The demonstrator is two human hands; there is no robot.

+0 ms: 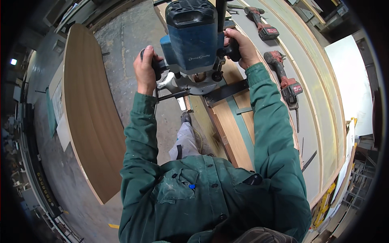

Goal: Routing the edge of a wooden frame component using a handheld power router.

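Observation:
A blue and black plunge router [191,44] is held between my two hands, above the edge of a wooden door panel [229,121]. My left hand [146,71] wraps round its left black handle, and my right hand [243,46] grips the right one. The router's metal base [198,87] sits near the panel's left edge, beside a black flat bar [227,92] lying across the wood. Whether the bit touches the wood is hidden under the motor body. A green stripe [239,125] runs along the panel.
Two red and black cordless drills [277,67] [261,26] lie on a grey panel [308,117] to the right. At the left a curved brown wooden panel [87,109] stands over the concrete floor [115,44]. My shoe [185,118] is below the router.

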